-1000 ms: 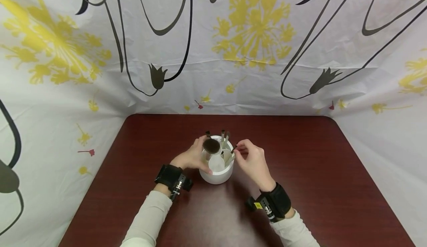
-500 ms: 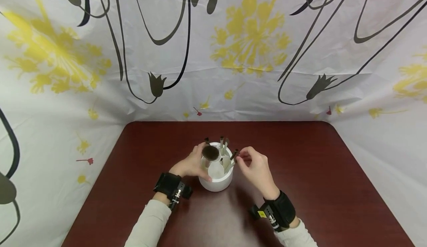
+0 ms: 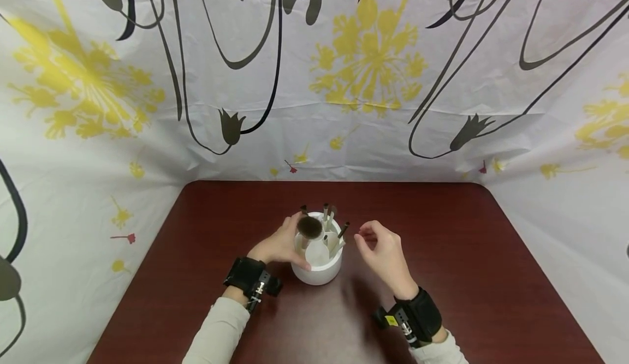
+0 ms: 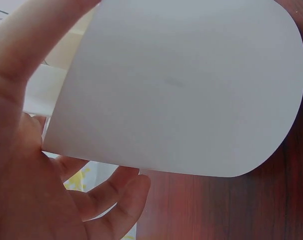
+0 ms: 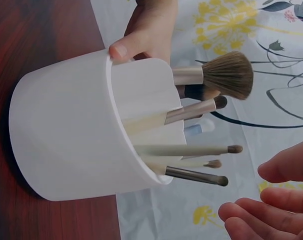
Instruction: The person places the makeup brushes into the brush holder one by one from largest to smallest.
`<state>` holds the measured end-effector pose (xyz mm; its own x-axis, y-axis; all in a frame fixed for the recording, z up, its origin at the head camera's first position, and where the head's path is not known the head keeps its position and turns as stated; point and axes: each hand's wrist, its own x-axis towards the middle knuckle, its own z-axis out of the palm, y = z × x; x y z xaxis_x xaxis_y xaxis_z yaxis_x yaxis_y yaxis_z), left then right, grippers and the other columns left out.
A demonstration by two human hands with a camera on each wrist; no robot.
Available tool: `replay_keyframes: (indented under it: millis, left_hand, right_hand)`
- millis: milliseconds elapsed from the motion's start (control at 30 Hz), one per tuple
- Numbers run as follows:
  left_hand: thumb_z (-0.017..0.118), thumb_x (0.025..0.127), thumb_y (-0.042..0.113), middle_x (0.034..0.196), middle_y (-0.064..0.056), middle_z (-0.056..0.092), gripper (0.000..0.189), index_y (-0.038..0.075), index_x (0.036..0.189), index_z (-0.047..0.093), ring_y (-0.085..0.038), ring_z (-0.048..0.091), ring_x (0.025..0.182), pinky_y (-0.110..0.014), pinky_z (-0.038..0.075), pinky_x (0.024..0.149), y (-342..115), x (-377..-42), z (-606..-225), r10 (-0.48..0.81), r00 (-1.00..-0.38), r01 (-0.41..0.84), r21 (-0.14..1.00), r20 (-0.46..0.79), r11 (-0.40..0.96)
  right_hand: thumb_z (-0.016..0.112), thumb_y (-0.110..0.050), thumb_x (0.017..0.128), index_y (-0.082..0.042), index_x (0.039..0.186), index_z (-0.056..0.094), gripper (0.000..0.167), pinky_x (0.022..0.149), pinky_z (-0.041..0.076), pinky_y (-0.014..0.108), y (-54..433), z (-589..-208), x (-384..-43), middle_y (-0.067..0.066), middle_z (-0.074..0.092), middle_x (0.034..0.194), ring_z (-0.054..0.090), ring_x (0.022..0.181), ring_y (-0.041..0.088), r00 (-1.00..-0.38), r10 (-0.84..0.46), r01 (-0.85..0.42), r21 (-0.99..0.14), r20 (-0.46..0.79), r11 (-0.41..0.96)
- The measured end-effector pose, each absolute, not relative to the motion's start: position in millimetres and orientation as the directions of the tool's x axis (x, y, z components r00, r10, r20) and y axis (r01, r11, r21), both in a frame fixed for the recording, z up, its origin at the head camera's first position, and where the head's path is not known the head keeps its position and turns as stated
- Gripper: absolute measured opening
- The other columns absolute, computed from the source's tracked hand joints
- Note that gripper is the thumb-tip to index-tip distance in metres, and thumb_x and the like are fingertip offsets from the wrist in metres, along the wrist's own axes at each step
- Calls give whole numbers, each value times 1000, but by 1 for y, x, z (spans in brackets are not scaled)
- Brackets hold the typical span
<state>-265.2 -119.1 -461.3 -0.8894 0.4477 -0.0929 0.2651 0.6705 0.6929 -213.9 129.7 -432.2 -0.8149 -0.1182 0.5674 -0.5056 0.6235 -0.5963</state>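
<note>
A white round makeup brush holder (image 3: 316, 274) stands on the table, with several makeup brushes upright in its compartments. My left hand (image 3: 279, 244) grips its left side, thumb at the near rim and fingers round the far side. The big fluffy brush (image 5: 230, 76) leans out close to that hand. Thinner brushes, one with a dark metal ferrule (image 5: 196, 175), stick out on the right side of the rim. Just right of these brush tips is my right hand (image 3: 385, 255), its thumb and loosely bent fingers apart with nothing between them. In the left wrist view the holder's smooth wall (image 4: 181, 95) hides the brushes.
The dark red wooden table (image 3: 472, 276) stretches out on both sides of the holder. A white curtain (image 3: 295, 80) with yellow and grey flower prints hangs behind the table and along both sides. Black camera straps (image 3: 420, 315) sit on the wrists.
My right hand has let go of the thin dark brush at the holder's right rim and drawn back to the right. My left hand keeps its grip on the holder.
</note>
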Motion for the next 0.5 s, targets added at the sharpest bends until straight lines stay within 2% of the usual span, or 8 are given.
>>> replay_keyframes:
  millis: [133,267,367,433,500]
  left_hand:
    - [89,45,40,137,-18,25,131,4,143,9,-30,33,124,-46,37,95,-123,-269,-462,448,-890,282,670,-85,687]
    - [88,46,40,141,-19,21,132,4,144,8,-31,27,128,-46,34,98,-127,-270,-460,461,-884,293,680,-75,673]
    - [88,48,38,143,-20,19,129,6,144,8,-32,23,131,-47,31,100,-131,-269,-457,472,-879,290,711,-66,640]
    - [88,50,35,144,-19,18,126,8,144,8,-31,21,132,-47,30,101,-135,-268,-455,474,-878,280,733,-65,620]
    - [86,54,34,144,-19,17,123,9,144,7,-31,21,132,-48,29,101,-141,-267,-452,479,-875,272,752,-66,601]
  right_hand:
    - [66,-8,80,-7,92,58,15,61,49,28,133,-440,-218,2,62,84,60,74,13,-788,-131,-556,-604,602,570]
    - [62,-16,86,-10,100,58,16,65,47,25,144,-482,-240,3,60,90,59,79,11,-743,-153,-623,-590,651,515]
    - [60,-21,88,-10,104,58,19,67,47,25,150,-491,-249,5,60,92,58,81,11,-765,-168,-607,-610,622,509]
    - [61,-20,87,-7,104,58,22,65,49,30,150,-466,-244,8,60,92,59,80,15,-810,-175,-553,-630,559,545]
    - [59,-21,88,-2,109,57,28,68,49,36,153,-450,-244,13,59,97,59,84,21,-850,-189,-500,-642,491,581]
